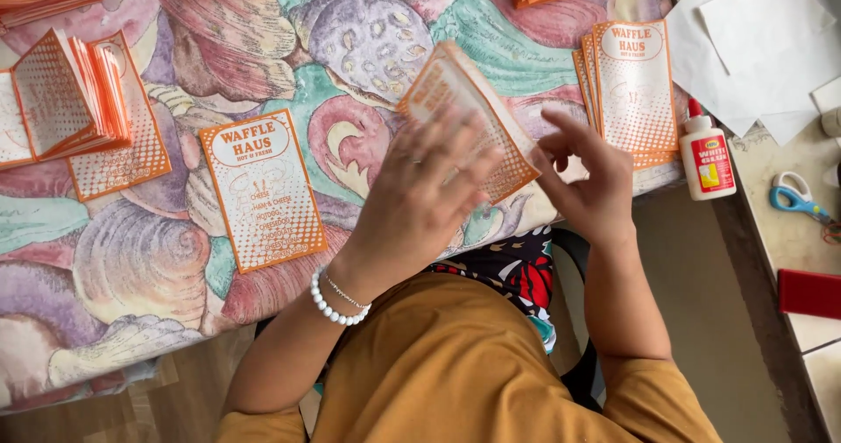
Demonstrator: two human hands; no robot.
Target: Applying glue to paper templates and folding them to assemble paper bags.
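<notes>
Head view: left hand (420, 193) spread flat over an orange-and-white paper bag (469, 119), raised tilted above the counter (131, 259) edge. Right hand (591, 184) open, fingertips at the bag's lower corner. Judgement: press along the crease evenly, keeping edges aligned. Glue bottle (708, 155) and stack of flat bags (632, 88) sit right; single bag (263, 189) left.
</notes>
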